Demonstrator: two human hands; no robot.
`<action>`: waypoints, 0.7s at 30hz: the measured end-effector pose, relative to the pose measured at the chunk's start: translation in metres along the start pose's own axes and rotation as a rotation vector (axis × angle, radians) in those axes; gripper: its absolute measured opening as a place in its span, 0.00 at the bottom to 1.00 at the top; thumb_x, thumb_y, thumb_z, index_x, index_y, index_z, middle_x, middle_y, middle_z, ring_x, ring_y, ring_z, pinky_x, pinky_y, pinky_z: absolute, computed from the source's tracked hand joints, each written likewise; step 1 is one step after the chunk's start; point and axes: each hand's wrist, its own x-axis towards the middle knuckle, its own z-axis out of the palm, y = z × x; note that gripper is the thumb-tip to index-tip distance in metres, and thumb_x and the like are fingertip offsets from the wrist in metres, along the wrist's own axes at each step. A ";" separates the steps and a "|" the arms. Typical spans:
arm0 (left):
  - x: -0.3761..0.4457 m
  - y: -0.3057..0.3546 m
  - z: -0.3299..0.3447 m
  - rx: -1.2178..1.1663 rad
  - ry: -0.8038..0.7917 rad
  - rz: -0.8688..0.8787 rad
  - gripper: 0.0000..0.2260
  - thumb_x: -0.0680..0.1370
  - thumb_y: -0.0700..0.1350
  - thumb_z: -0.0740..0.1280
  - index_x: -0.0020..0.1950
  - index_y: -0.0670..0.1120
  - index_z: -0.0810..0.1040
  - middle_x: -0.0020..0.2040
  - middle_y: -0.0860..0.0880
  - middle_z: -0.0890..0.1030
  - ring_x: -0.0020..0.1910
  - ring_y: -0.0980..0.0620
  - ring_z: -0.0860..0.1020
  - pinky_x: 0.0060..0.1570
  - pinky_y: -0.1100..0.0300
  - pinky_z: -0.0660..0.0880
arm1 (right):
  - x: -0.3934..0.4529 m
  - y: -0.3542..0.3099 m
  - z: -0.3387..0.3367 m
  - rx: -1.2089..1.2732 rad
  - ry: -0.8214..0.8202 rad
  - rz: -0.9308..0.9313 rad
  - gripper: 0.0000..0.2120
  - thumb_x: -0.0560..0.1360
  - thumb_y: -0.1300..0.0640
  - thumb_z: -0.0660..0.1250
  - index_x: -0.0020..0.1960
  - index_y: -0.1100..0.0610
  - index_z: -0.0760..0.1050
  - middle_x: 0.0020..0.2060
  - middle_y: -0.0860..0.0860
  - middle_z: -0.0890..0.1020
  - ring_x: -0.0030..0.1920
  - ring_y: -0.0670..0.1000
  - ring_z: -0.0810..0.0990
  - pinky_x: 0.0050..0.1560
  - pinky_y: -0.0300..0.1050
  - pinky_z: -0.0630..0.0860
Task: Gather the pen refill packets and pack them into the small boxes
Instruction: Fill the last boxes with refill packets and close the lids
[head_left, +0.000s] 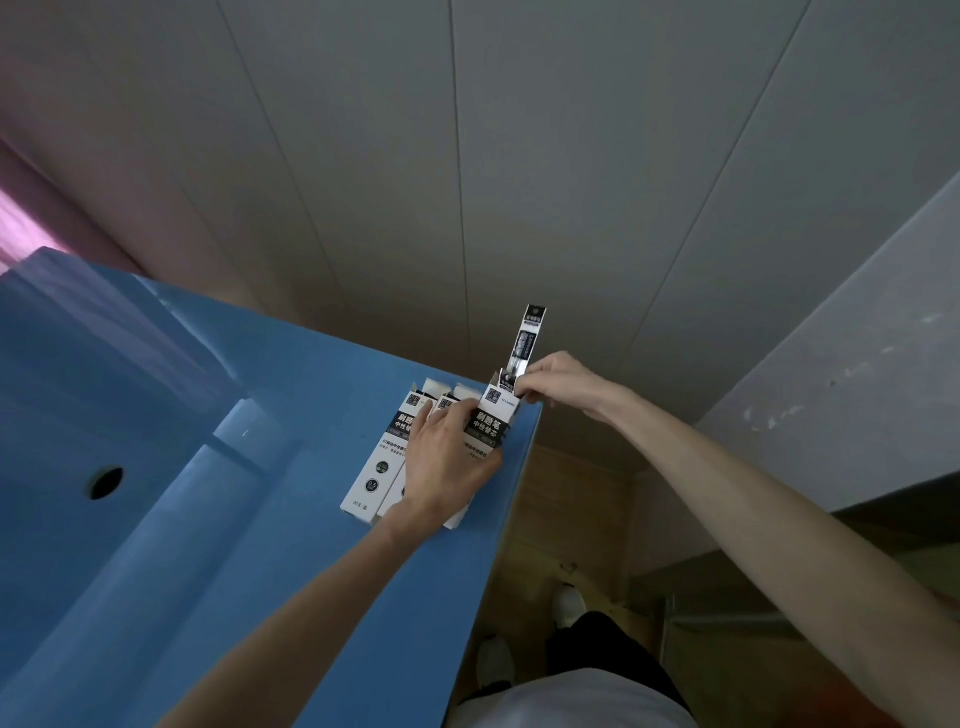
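Head view looks down on a blue table (260, 467) whose right edge runs beside a wooden floor (566, 499). Three small white boxes with black bands and printed lettering lie side by side near that edge, their open ends pointing away from the person. The left box (371, 467) lies flat with its top flap raised. The middle box (448, 402) is mostly hidden under the left hand (447, 467). The right box (496, 418) lies just beside the table edge, its mouth open.

That left hand rests across the middle and right boxes, fingers curled over them and the thumb along the right box's side, holding them down on the table. The right hand (553, 382) is at the mouth of the right box, its fingertips pinching a narrow pen refill packet (530, 340). The packet is dark with a clear window and stands nearly upright, its lower end inside the box mouth and its upper part sticking well out above.

A round hole (106, 482) is set in the table's left part, well apart from the boxes. Pale wall panels (467, 182) fill the background, and a pink curtain (21, 223) shows at far left. Below, the person's white shoes (569, 603) stand on the floor.
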 end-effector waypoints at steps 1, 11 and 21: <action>-0.002 0.003 0.000 -0.020 0.020 -0.002 0.23 0.74 0.56 0.72 0.67 0.51 0.76 0.58 0.53 0.84 0.64 0.52 0.79 0.79 0.51 0.57 | -0.001 -0.001 -0.001 -0.025 -0.032 0.001 0.08 0.77 0.60 0.70 0.39 0.59 0.82 0.35 0.48 0.82 0.38 0.44 0.76 0.31 0.32 0.69; -0.021 0.008 -0.014 -0.131 0.104 -0.067 0.26 0.74 0.55 0.75 0.69 0.53 0.73 0.57 0.55 0.84 0.57 0.52 0.81 0.55 0.53 0.77 | -0.026 -0.026 -0.012 0.092 0.129 -0.291 0.03 0.78 0.59 0.73 0.49 0.58 0.84 0.40 0.51 0.86 0.38 0.43 0.83 0.41 0.34 0.78; -0.027 0.012 -0.020 -0.089 0.120 -0.021 0.28 0.73 0.55 0.77 0.70 0.52 0.73 0.60 0.53 0.83 0.59 0.50 0.80 0.58 0.51 0.76 | -0.040 -0.036 -0.005 0.068 0.125 -0.281 0.18 0.77 0.45 0.73 0.45 0.61 0.82 0.40 0.58 0.87 0.34 0.51 0.83 0.35 0.38 0.78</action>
